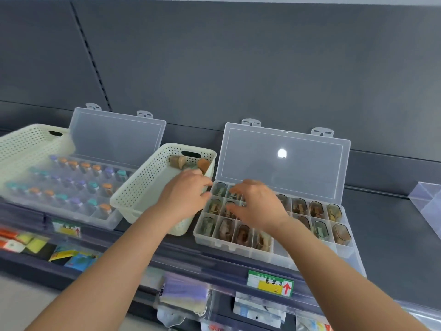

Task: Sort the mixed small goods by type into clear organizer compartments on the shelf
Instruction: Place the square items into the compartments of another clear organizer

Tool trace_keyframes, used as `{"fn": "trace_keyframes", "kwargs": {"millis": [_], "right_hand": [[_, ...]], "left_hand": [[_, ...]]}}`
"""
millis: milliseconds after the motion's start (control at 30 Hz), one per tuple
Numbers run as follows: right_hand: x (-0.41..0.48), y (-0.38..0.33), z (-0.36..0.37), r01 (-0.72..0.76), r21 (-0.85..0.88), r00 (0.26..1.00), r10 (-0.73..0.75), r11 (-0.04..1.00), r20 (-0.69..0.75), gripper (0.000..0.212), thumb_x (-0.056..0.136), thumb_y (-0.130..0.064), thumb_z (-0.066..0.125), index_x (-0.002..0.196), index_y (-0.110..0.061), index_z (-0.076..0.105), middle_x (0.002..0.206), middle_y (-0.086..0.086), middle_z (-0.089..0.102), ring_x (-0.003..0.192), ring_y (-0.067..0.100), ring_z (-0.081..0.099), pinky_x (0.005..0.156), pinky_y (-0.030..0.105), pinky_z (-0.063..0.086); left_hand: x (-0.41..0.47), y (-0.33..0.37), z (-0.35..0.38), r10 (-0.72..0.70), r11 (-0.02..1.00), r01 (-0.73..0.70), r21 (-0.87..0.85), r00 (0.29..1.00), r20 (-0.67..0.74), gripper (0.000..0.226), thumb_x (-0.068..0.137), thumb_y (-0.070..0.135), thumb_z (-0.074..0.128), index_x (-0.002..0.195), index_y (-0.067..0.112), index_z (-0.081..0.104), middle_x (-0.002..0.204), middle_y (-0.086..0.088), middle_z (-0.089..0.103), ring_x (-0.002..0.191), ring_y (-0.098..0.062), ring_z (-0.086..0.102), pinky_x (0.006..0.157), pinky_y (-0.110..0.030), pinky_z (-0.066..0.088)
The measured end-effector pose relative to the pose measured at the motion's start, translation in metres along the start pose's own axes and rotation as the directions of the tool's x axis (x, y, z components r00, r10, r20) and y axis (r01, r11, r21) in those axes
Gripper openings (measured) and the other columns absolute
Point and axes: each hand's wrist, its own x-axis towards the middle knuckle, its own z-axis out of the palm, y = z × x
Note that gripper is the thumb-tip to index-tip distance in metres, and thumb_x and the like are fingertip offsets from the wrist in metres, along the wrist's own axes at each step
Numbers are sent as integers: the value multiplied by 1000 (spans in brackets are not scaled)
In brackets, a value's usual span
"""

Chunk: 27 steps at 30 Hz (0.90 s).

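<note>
While right hand [257, 201] hovers, organizer [346, 252] lengthwise along shelf [386, 225]

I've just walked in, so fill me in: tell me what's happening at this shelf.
A person is sorting small goods. Their left hand is at the cream basket, where a few pieces remain; whether it holds one is unclear. Their right hand hovers, fingers spread, over the open clear organizer, most compartments already filled. A second organizer of capped vials lies open further left.
</note>
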Motion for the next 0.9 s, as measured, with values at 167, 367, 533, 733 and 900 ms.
{"fn": "trace_keyframes", "kwargs": {"millis": [167, 367, 533, 733, 900], "right_hand": [[60, -24, 13, 62, -70, 998, -63, 996, -8, 41, 88, -39, 60, 124, -19, 59, 116, 3, 62, 112, 24, 51, 93, 36, 45], [135, -43, 42, 19, -308, 998, 2, 951, 70, 25, 86, -37, 54, 98, -15, 57, 104, 4, 60, 105, 26, 48, 85, 33, 38], [173, -39, 66, -68, -503, 986, 135, 861, 98, 34, 88, -42, 51, 111, -19, 57, 111, 3, 62, 108, 25, 47, 89, 35, 37], [193, -36, 85, -123, -564, 981, 187, 817, 57, 31, 88, -47, 55, 102, -20, 60, 100, 2, 65, 99, 23, 51, 77, 31, 35], [200, -41, 84, -123, -551, 980, 188, 825, 61, 13, 90, -23, 53, 99, -17, 60, 94, 4, 64, 89, 24, 56, 66, 29, 36]], "left_hand": [[28, -57, -2, -98, 989, 86, 120, 990, 102, 36, 91, 32, 58, 123, 16, 61, 123, -2, 55, 116, -21, 49, 99, -37, 43], [74, -116, 13, -103, 980, 62, 187, 971, 218, 51, 91, 14, 55, 139, 8, 39, 137, -10, 44, 126, -27, 42, 103, -40, 39], [101, -142, 31, -36, 982, -4, 190, 978, 204, 50, 83, -7, 48, 131, 4, 41, 129, -12, 44, 123, -28, 41, 104, -36, 37], [122, -158, 42, 28, 921, -80, 382, 990, 139, 36, 86, 0, 46, 121, 6, 53, 123, -13, 48, 116, -29, 44, 104, -34, 35], [125, -162, 46, 55, 922, -110, 372, 987, 154, 30, 89, 2, 48, 117, 5, 56, 120, -12, 52, 112, -28, 49, 98, -35, 40]]}}
